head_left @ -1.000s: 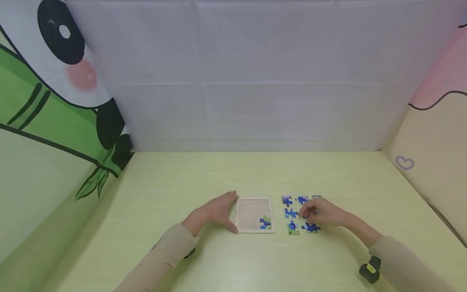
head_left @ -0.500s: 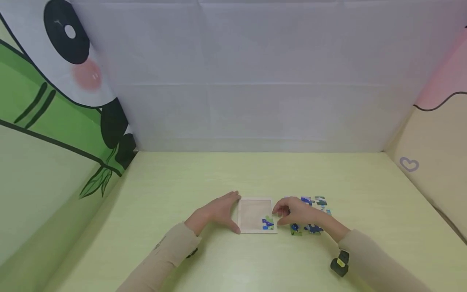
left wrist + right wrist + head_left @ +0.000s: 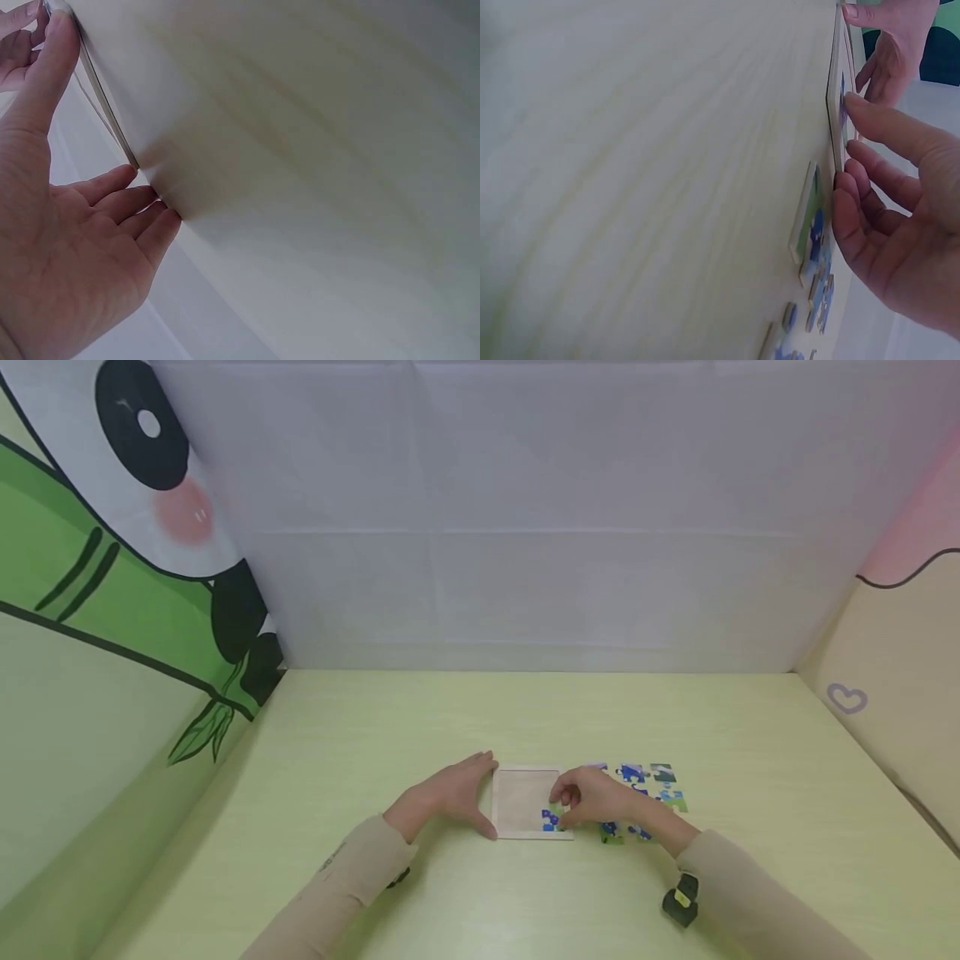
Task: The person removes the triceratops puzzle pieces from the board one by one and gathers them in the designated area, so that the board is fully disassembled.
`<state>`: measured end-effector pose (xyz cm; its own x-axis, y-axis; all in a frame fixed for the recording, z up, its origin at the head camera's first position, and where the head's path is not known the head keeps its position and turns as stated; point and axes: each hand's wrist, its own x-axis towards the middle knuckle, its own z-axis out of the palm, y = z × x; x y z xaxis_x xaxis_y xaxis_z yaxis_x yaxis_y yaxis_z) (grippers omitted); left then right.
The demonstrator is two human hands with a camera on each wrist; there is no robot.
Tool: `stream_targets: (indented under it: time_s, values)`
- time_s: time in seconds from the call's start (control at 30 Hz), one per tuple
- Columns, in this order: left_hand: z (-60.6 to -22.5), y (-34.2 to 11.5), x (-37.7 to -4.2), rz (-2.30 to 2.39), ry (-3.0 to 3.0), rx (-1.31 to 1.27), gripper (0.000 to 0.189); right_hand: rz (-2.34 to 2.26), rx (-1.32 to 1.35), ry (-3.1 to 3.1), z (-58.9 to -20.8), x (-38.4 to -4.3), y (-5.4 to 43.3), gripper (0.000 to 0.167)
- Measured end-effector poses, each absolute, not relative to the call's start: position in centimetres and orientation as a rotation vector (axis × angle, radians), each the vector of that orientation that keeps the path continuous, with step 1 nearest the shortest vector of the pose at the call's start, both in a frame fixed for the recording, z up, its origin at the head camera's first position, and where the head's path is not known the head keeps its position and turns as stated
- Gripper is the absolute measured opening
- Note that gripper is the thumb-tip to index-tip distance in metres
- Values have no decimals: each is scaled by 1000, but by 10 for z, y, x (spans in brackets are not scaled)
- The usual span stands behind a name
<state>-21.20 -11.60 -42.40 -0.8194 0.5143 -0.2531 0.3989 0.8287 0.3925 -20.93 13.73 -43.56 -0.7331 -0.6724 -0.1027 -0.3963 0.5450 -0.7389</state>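
Observation:
A shallow square wooden frame (image 3: 525,769) lies flat on the table, with blue and green jigsaw puzzle pieces (image 3: 549,820) in its lower right corner. My left hand (image 3: 447,791) spans the frame's left side, fingertips at the far corner and thumb at the near one. Over the frame's right edge, my right hand (image 3: 597,795) has curled fingers, its thumb and forefinger pinching about the puzzle piece there. In the right wrist view the thumb meets the puzzle piece's surface (image 3: 843,109), while the other fingertips sit at the frame's edge.
Loose puzzle pieces (image 3: 663,772) lie in rough rows right of the frame, partly hidden under the right hand. Pale yellow table (image 3: 375,718) surrounds them. A white cloth wall (image 3: 510,527) rises behind, with printed side panels.
My right hand has moved left from the loose pieces to the frame's lower right corner. The left hand keeps its place at the frame's left side. The head view has shifted slightly.

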Motion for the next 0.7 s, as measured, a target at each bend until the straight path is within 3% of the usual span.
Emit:
stream_targets:
  time_s: [0.7]
  values:
    - [-424,-116,-212,475,2653,677,107,-1007,-867,2421,-433,-208,131,28]
